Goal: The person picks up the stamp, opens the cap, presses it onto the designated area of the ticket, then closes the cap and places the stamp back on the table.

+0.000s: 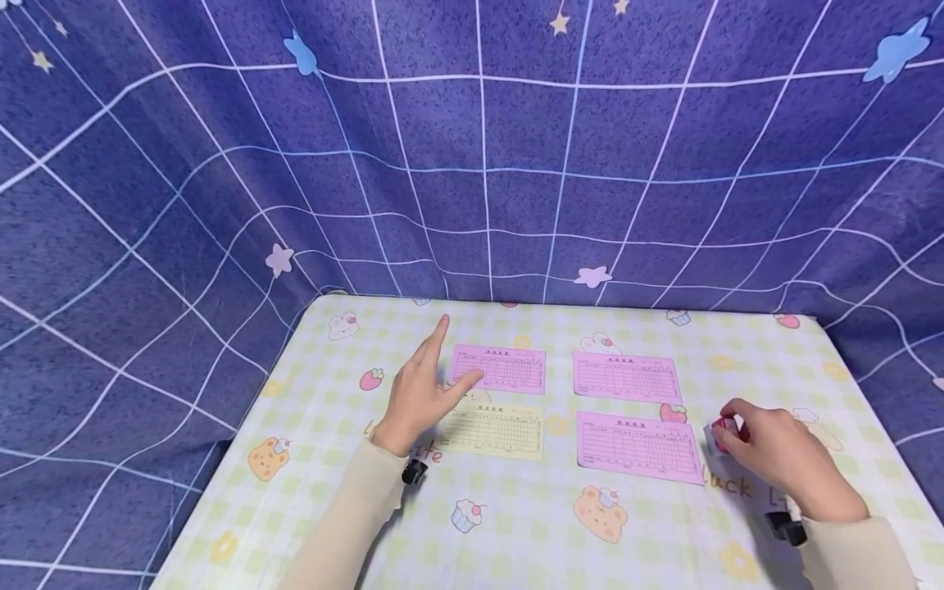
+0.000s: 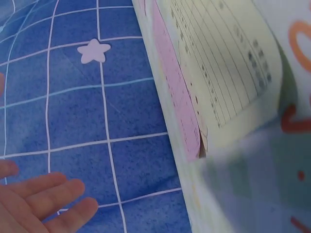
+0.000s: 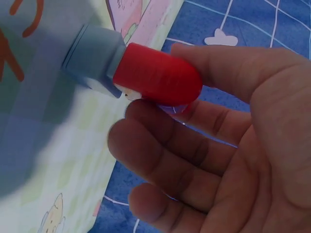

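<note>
My right hand (image 1: 785, 449) pinches a stamp by its rounded red handle (image 3: 158, 75) between thumb and fingers. The stamp's pale grey-blue square base (image 3: 95, 58) faces the tabletop; whether it touches cannot be told. Just left of it lies a pink printed slip (image 1: 637, 447), with another pink slip (image 1: 625, 377) behind. My left hand (image 1: 420, 393) hovers with fingers extended, at the left edge of a yellow slip (image 1: 505, 434) and a pink slip (image 1: 509, 370). Its thumb overlaps the pink slip in the head view. The left wrist view shows several relaxed fingers (image 2: 53, 199) holding nothing.
A checked cloth (image 1: 406, 533) printed with bears, cupcakes and strawberries covers the table. Blue gridded curtain fabric (image 1: 516, 205) with stars hangs behind the table and at its sides. Black wrist straps (image 1: 415, 471) show on both arms.
</note>
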### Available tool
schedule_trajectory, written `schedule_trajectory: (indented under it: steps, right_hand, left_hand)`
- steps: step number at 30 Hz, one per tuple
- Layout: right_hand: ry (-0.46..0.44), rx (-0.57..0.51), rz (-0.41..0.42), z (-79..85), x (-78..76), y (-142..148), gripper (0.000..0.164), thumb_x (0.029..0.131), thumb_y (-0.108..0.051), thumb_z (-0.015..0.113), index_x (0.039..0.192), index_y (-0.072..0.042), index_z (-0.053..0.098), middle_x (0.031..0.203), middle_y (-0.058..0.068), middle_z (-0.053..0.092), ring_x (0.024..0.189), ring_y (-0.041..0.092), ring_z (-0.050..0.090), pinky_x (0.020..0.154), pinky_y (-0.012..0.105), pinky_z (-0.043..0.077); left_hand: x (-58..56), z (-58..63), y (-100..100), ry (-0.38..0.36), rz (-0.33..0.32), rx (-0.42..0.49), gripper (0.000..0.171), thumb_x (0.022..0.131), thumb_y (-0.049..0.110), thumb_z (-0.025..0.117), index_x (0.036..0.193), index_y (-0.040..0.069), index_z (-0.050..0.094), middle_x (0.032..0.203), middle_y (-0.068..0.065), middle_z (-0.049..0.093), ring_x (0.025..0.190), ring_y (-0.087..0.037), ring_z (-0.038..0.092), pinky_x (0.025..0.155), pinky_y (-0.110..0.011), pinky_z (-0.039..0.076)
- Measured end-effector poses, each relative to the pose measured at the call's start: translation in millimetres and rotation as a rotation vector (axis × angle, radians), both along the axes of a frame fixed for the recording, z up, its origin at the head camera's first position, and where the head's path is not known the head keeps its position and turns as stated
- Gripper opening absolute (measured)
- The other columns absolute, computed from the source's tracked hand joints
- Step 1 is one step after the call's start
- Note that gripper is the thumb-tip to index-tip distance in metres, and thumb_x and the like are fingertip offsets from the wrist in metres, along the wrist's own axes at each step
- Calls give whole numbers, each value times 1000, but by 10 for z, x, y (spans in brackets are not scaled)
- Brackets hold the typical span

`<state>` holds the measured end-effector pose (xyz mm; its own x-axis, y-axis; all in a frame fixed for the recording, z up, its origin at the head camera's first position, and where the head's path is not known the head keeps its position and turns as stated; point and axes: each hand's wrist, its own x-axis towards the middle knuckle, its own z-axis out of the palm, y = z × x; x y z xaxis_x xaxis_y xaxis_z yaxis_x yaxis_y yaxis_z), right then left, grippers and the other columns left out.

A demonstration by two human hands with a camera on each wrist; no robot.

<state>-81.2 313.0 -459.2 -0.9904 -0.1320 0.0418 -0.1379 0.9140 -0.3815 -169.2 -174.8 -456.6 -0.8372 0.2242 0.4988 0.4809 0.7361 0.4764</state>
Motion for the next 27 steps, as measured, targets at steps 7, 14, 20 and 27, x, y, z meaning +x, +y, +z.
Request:
schedule_trajectory:
  steps: [7,14,20,27]
  right_hand:
    - [53,-3,13,43,-7,-39,12,94,-13,72,99,-5,67,65,-7,47,57,14,43,51,34,34]
    - [212,-47,52,167,-16,-165,14,93,-9,74,105,-4,70,64,-11,44,56,8,41,53,29,35]
    - [339,-119,131,241,-85,-370,20,91,-5,78,109,-4,70,65,-18,48,55,-2,37,53,28,39]
    - [389,-209,202,292,-136,-603,24,90,-2,79,112,-6,70,72,-16,62,60,-6,51,57,24,47]
  left_hand:
    - [65,34,66,2,1,13,98,90,53,79,167,15,32,157,-17,52,127,-45,63,92,-58,58]
    - [115,104,160,29,-41,61,96,90,50,81,166,14,34,158,-16,52,130,-43,62,95,-58,57]
    - [166,153,250,14,-68,76,96,89,49,82,166,13,35,157,-15,53,134,-40,60,102,-56,54]
    - [202,105,363,78,-126,60,98,89,48,84,165,10,36,153,-16,56,137,-35,58,106,-51,53]
